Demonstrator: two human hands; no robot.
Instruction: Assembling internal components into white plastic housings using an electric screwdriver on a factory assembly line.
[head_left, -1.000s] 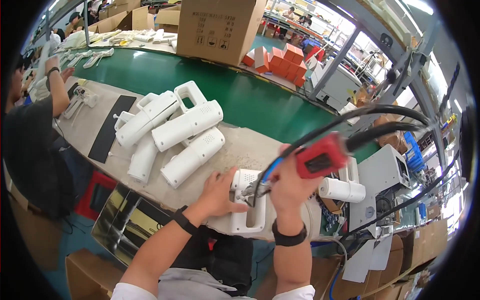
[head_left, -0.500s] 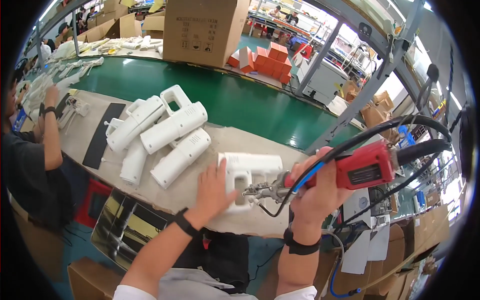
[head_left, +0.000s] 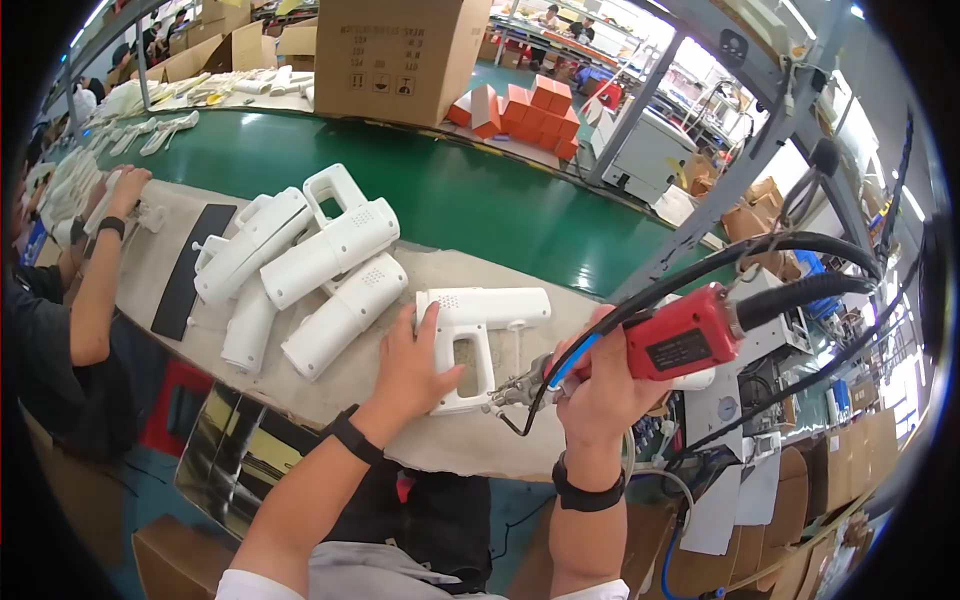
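Note:
A white gun-shaped plastic housing [head_left: 500,305] lies on its side on the bench, its looped handle toward me. My left hand [head_left: 408,372] holds it at the left end, fingers over the barrel's end and thumb by the handle. In my right hand [head_left: 605,395] is a red electric screwdriver [head_left: 685,335], with the fingers wrapped around its front part. Its silver nose points left and down to the bottom of the handle; whether the tip touches is too small to tell. Several more white housings [head_left: 335,250] are piled just left of my left hand.
A black strip [head_left: 195,270] lies left of the pile. Behind the bench runs a green conveyor belt [head_left: 450,205], with a big carton [head_left: 395,60] and orange boxes [head_left: 535,115] beyond. Black cables [head_left: 800,245] loop from the screwdriver. A co-worker [head_left: 60,310] handles parts at the left.
The screwdriver's nose has moved from the handle opening down to the handle's bottom end. My left hand has shifted slightly left and down along the housing. The co-worker's arm has moved.

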